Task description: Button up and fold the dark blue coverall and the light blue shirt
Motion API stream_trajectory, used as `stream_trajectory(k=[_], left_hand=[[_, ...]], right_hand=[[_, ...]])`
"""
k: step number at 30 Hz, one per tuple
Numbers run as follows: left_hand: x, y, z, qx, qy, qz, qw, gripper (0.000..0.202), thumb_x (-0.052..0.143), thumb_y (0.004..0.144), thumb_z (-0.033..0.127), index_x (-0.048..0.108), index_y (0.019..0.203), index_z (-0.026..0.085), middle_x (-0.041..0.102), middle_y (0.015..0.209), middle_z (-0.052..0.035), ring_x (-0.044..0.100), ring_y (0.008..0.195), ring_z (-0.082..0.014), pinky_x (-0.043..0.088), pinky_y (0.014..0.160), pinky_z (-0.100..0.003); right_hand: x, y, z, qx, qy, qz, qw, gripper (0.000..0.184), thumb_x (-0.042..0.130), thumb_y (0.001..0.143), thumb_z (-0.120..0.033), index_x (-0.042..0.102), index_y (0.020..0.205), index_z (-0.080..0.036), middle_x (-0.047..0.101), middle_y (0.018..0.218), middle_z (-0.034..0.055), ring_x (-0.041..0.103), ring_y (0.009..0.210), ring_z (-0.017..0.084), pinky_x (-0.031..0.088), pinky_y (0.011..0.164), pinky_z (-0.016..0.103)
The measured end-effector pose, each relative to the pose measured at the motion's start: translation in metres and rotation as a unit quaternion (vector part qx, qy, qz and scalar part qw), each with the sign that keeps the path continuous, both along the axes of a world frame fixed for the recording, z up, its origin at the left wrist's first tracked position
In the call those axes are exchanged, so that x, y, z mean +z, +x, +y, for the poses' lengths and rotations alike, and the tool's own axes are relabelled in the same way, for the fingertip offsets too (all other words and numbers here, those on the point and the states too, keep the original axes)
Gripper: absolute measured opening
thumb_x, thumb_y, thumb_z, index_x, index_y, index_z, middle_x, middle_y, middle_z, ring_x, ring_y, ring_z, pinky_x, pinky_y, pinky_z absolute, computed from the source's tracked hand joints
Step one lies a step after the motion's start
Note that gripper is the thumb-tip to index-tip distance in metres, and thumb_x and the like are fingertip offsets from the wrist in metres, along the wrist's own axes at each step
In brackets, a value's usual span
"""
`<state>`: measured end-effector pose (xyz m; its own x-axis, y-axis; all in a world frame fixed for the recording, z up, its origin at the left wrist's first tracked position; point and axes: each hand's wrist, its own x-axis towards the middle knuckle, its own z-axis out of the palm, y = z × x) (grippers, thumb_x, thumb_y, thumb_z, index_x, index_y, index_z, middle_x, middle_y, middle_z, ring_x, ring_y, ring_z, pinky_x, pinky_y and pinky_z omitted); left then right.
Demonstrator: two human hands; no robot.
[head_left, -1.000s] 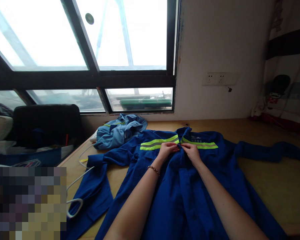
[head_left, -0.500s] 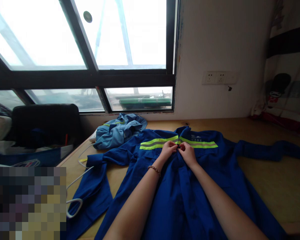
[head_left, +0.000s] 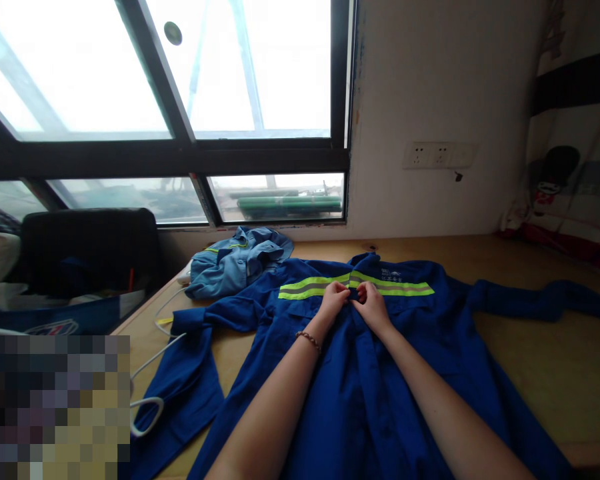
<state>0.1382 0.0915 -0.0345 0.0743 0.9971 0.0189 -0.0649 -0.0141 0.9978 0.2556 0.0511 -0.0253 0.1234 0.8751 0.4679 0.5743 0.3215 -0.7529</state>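
Shifted slightly left vs 1 sec ago, my R hand (head_left: pixel 371 308) sits just beside my L hand (head_left: pixel 333 301), both pinching the blue jacket (head_left: pixel 330 400) mid-chest, spread on the table (head_left: pixel 555 363), tho uneven tugging or slack grip cd misalign its front.

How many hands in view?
2. Left hand and right hand, side by side at the front opening of the blue jacket, by the bright chest stripe. Can't tell what the pixelated patch at lower left hides.
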Motion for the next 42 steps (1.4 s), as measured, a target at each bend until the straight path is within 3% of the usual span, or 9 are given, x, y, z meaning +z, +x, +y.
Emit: stream_trajectory(k=[8, 16, 24, 29, 32, 36, 39, 42], left_hand=[[-0.004, 0.001, 0.004, -0.007, 0.018, -0.082, 0.996, 0.023, 0.059, 0.06, 0.011, 0.041, 0.073, 0.017, 0.05, 0.062, 0.0058, 0.048, 0.052, -0.0062, 0.038, 0.05, -0.017], [-0.011, 0.002, 0.009, -0.016, 0.087, -0.092, 0.992, 0.023, 0.06, 0.057, 0.01, 0.042, 0.069, 0.017, 0.05, 0.063, 0.0053, 0.048, 0.056, -0.0062, 0.037, 0.054, -0.017], [-0.005, 0.0, 0.005, -0.029, 0.095, -0.086, 0.991, 0.026, 0.066, 0.056, 0.019, 0.043, 0.07, 0.017, 0.052, 0.061, 0.0053, 0.049, 0.053, -0.0065, 0.037, 0.052, -0.017], [-0.007, -0.004, 0.01, -0.036, 0.099, -0.008, 0.994, 0.023, 0.064, 0.063, 0.026, 0.048, 0.077, 0.016, 0.055, 0.054, 0.0046, 0.046, 0.045, -0.0069, 0.033, 0.045, -0.017], [-0.006, -0.006, 0.02, -0.022, 0.136, 0.048, 0.989, 0.019, 0.063, 0.065, 0.024, 0.051, 0.077, 0.016, 0.059, 0.058, 0.0021, 0.05, 0.048, -0.0081, 0.035, 0.046, -0.018], [-0.002, -0.009, 0.038, -0.035, 0.179, 0.088, 0.979, 0.016, 0.061, 0.065, 0.02, 0.053, 0.078, 0.015, 0.062, 0.066, -0.0004, 0.057, 0.06, -0.0115, 0.041, 0.053, -0.02], [0.0, -0.009, 0.054, -0.049, 0.205, 0.115, 0.971, 0.013, 0.06, 0.066, 0.017, 0.054, 0.077, 0.015, 0.062, 0.068, -0.0008, 0.059, 0.064, -0.0129, 0.044, 0.058, -0.022], [-0.001, -0.007, 0.069, -0.035, 0.216, 0.151, 0.964, 0.011, 0.059, 0.066, 0.014, 0.055, 0.076, 0.015, 0.063, 0.07, -0.0016, 0.061, 0.068, -0.0142, 0.046, 0.062, -0.024]], right_hand=[[0.006, -0.002, -0.006, 0.028, 0.014, -0.018, 0.999, 0.039, 0.054, 0.067, -0.015, 0.058, 0.105, -0.022, 0.048, 0.091, 0.0038, 0.049, 0.063, 0.012, 0.048, 0.064, 0.027], [-0.009, 0.003, 0.005, 0.017, -0.023, -0.029, 0.999, 0.04, 0.058, 0.068, -0.022, 0.06, 0.108, -0.023, 0.048, 0.091, 0.004, 0.05, 0.063, 0.011, 0.048, 0.066, 0.028], [-0.013, 0.011, 0.014, 0.053, -0.078, 0.048, 0.994, 0.046, 0.062, 0.063, -0.026, 0.06, 0.108, -0.02, 0.053, 0.091, 0.0037, 0.05, 0.058, 0.009, 0.047, 0.062, 0.026], [0.001, 0.009, 0.003, -0.014, -0.113, 0.084, 0.99, 0.033, 0.057, 0.067, -0.03, 0.062, 0.094, -0.013, 0.061, 0.078, 0.0052, 0.055, 0.062, 0.014, 0.045, 0.06, 0.026], [0.009, 0.0, -0.014, -0.018, -0.168, 0.013, 0.986, 0.025, 0.061, 0.063, -0.034, 0.062, 0.077, -0.014, 0.061, 0.066, 0.005, 0.057, 0.061, 0.017, 0.043, 0.057, 0.026], [0.01, -0.013, -0.036, -0.013, -0.197, -0.047, 0.979, 0.016, 0.062, 0.058, -0.026, 0.062, 0.07, -0.016, 0.062, 0.063, 0.0044, 0.056, 0.061, 0.017, 0.04, 0.057, 0.026], [0.005, -0.015, -0.042, -0.011, -0.206, 0.011, 0.978, 0.019, 0.059, 0.055, -0.019, 0.065, 0.074, -0.015, 0.063, 0.064, 0.0037, 0.056, 0.062, 0.016, 0.04, 0.058, 0.025], [0.0, -0.011, -0.038, 0.037, -0.212, 0.12, 0.969, 0.029, 0.054, 0.054, -0.014, 0.068, 0.079, -0.014, 0.063, 0.064, 0.0019, 0.055, 0.06, 0.015, 0.039, 0.056, 0.023]])
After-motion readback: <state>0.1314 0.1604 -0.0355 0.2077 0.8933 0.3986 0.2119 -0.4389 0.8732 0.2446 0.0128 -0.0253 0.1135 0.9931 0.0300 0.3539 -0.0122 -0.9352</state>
